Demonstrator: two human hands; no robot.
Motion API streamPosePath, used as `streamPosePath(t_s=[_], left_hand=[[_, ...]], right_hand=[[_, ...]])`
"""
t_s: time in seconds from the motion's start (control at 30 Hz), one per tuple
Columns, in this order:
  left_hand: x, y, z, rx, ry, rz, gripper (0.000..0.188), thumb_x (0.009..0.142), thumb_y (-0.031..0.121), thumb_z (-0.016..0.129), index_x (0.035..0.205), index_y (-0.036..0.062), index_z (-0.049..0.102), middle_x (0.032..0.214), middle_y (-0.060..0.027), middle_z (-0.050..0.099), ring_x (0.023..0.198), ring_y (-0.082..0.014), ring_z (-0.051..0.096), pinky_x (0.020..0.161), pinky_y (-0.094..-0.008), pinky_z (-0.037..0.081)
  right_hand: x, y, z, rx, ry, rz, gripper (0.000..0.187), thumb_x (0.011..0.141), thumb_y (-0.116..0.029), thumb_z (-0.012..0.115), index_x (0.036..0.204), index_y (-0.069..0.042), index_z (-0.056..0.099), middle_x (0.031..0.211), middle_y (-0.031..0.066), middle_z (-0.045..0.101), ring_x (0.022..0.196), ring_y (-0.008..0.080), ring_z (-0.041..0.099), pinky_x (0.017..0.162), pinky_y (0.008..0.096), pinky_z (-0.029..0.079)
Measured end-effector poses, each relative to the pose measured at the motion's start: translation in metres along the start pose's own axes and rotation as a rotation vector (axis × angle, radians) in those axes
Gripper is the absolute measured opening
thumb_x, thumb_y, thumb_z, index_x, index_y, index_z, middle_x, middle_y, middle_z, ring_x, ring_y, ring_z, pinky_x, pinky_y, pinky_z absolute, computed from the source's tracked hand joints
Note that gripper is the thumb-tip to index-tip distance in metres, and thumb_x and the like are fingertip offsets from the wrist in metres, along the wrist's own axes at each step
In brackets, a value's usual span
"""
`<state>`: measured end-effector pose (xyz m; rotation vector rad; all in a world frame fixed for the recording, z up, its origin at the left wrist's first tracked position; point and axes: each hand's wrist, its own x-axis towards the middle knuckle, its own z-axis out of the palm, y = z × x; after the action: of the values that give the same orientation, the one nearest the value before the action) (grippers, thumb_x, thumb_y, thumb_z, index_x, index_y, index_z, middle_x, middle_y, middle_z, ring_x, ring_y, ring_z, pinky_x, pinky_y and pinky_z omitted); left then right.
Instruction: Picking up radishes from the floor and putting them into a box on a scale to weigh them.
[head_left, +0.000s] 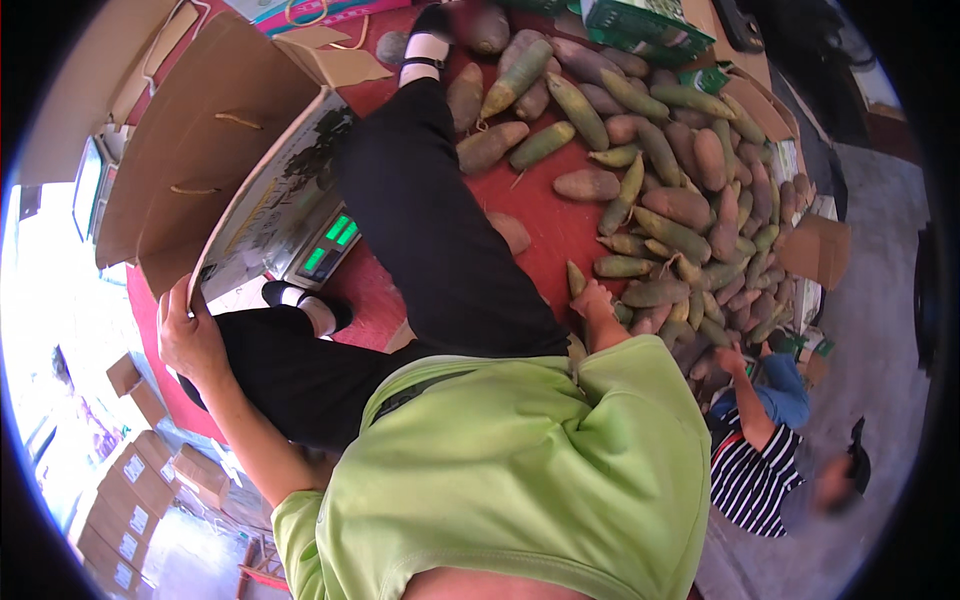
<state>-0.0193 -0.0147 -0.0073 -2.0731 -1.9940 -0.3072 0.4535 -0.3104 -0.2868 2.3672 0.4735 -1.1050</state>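
My left hand [190, 338] grips the lower corner of a tall cardboard box [170, 150], its fingers curled over the edge. The box stands open beside a digital scale [325, 250] with lit green displays; its printed side panel partly hides the scale. At the near edge of a large heap of long radishes [680, 215], my right hand [598, 303] is closed on a slim green radish [575, 278]. Part of that radish is hidden by the hand. The heap mixes green and reddish-brown roots, several with soil on them.
My black-trousered legs [430, 220] spread across the red floor covering [535, 215]. At the right, another person in a striped shirt [755, 470] reaches into the heap. A green printed carton [645, 30] lies at the far side. Stacked cardboard boxes [125, 500] stand at the lower left.
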Motion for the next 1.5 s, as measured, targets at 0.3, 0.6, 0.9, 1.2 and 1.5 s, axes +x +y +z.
streamPosePath(t_s=[0.3,0.6,0.9,1.2,1.5], left_hand=[[0.003,0.003,-0.001,-0.046,0.015,0.018,0.019,0.077,0.011,0.065,0.095,0.0177,0.066,0.086,-0.0023,0.063,0.083,-0.0251,0.063,0.066,-0.0367,0.05],[0.001,0.0,-0.006,-0.049,-0.013,-0.035,0.021,0.073,0.007,0.065,0.092,0.0167,0.066,0.085,-0.0017,0.063,0.085,-0.0242,0.062,0.071,-0.036,0.05],[0.001,-0.006,-0.005,-0.047,-0.006,0.022,0.015,0.072,0.011,0.066,0.085,0.0163,0.065,0.081,-0.0004,0.06,0.083,-0.0215,0.062,0.068,-0.0355,0.05],[0.0,-0.007,-0.006,-0.061,-0.006,0.039,0.015,0.072,0.009,0.064,0.085,0.0161,0.064,0.08,-0.0006,0.059,0.082,-0.0218,0.062,0.067,-0.0366,0.05],[0.001,-0.007,-0.006,-0.052,-0.041,0.009,0.018,0.072,0.009,0.065,0.088,0.0175,0.064,0.081,-0.0011,0.059,0.085,-0.0226,0.061,0.069,-0.0372,0.049]], right_hand=[[0.042,0.008,0.042,-0.109,-0.045,-0.059,0.055,0.079,-0.022,0.064,0.129,-0.009,0.045,0.133,0.0144,0.047,0.124,0.0332,0.045,0.099,0.0445,0.043],[0.021,-0.053,-0.002,0.021,0.192,-0.362,0.063,0.067,-0.018,0.075,0.121,-0.006,0.046,0.12,0.018,0.054,0.116,0.036,0.05,0.096,0.0455,0.043],[-0.055,-0.152,-0.164,0.89,0.344,-1.079,0.062,0.061,0.005,0.075,0.115,-0.003,0.047,0.105,0.0091,0.055,0.098,0.0215,0.055,0.087,0.0342,0.045],[-0.289,-0.244,-0.324,1.282,0.177,-1.675,0.048,0.075,0.0,0.071,0.119,0.0,0.05,0.102,0.0062,0.06,0.092,0.0162,0.06,0.079,0.0295,0.051],[-0.36,-0.391,-0.264,0.847,-0.269,-1.683,0.038,0.07,-0.02,0.078,0.097,0.001,0.06,0.088,0.0107,0.065,0.08,0.0173,0.064,0.058,0.0294,0.055]])
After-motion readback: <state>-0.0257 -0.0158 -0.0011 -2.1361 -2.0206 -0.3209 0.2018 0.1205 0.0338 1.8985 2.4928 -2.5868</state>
